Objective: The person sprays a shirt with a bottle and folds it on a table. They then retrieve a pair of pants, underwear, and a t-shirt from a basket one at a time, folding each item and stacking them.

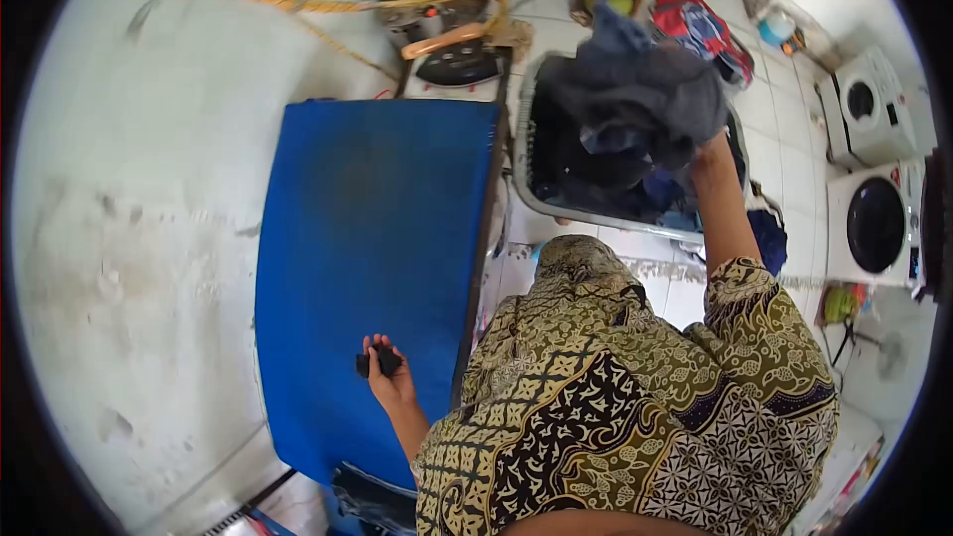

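Over the lower part of the blue ironing board point(377, 199), my left hand point(388, 369) is closed around a small black item point(379, 361). My right hand point(712, 151) reaches out to the right side of a grey laundry basket point(531, 184) and grips a bundle of dark clothes point(645, 84), partly hiding its own fingers. The bundle is raised above other dark and blue clothes point(596, 174) in the basket.
An iron point(459, 67) rests at the board's far end, beside a yellow cord point(298, 4). Red and blue fabric point(700, 30) lies on the tiled floor beyond the basket. Two white washing machines point(876, 223) stand at the right.
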`<state>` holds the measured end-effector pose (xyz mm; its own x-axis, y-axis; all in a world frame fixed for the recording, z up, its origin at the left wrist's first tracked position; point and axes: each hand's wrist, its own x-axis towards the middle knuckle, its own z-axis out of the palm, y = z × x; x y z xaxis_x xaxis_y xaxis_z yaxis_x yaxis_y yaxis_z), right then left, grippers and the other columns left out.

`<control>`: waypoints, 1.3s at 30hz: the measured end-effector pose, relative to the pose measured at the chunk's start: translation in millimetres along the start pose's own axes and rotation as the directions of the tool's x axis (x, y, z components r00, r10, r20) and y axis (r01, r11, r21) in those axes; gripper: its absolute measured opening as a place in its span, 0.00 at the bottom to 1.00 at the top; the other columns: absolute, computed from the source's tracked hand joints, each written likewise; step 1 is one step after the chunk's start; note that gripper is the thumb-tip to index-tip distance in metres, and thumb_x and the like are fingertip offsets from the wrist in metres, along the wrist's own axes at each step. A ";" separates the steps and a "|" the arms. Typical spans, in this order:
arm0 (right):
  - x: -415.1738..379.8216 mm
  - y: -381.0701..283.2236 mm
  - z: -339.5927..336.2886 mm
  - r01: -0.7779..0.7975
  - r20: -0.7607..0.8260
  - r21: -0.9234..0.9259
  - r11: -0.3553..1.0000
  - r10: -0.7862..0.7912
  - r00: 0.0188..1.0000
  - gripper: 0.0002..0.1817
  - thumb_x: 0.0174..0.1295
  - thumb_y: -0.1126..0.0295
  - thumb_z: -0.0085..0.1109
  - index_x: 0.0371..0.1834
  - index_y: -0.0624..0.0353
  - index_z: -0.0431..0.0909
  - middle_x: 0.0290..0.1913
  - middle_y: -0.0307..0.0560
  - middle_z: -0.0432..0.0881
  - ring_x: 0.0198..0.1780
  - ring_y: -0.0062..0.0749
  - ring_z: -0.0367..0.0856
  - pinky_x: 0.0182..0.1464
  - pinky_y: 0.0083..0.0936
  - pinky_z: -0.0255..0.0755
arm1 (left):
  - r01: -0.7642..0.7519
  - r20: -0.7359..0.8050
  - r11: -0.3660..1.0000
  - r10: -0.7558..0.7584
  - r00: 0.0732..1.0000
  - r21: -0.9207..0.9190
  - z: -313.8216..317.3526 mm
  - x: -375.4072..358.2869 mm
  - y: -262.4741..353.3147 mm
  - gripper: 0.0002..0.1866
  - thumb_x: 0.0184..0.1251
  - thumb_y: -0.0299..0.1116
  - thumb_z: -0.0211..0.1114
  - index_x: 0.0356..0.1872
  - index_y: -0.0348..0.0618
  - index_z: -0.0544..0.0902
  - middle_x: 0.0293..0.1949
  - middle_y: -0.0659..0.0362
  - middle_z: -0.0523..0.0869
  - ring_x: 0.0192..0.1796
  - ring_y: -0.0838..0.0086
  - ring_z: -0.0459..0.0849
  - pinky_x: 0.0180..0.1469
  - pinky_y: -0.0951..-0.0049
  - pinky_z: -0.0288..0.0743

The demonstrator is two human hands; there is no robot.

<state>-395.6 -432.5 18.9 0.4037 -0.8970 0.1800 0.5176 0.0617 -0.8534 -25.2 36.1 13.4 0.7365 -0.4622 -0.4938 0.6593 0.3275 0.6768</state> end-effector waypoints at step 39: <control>18.0 72.1 449.5 0.117 0.803 -0.571 0.813 0.522 0.287 0.12 0.57 0.68 0.57 0.38 0.67 0.75 0.33 0.36 0.78 0.36 0.17 0.73 0.42 0.16 0.66 | -0.539 -0.491 0.826 0.543 0.681 0.166 -88.9 92.8 142.9 0.23 0.62 0.43 0.58 0.50 0.35 0.70 0.49 0.47 0.75 0.51 0.63 0.75 0.56 0.62 0.66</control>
<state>-12.0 -247.4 180.5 0.9920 0.1264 -0.0014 0.0374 -0.3041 -0.9519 150.8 113.3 15.8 0.9338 0.2679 -0.2373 0.1228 0.3830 0.9156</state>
